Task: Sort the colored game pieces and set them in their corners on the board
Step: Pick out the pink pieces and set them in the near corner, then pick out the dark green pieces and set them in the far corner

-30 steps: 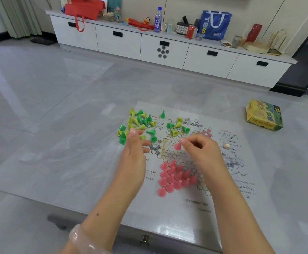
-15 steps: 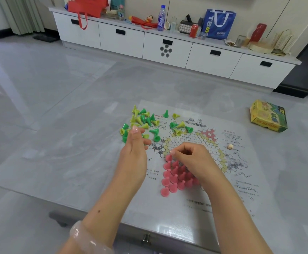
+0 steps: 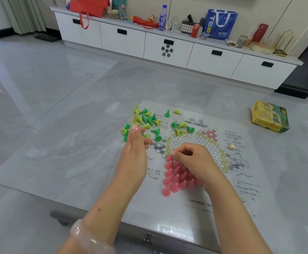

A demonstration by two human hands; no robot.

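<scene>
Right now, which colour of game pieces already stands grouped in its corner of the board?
The pink pieces, packed upright under the right hand; green and yellow ones lie scattered.

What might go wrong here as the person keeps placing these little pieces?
The right hand hovers low over the packed pink pieces; a brush of the wrist may topple several. The green and yellow pieces lie jumbled at the edge of the board, so the left hand may nudge some off.
</scene>
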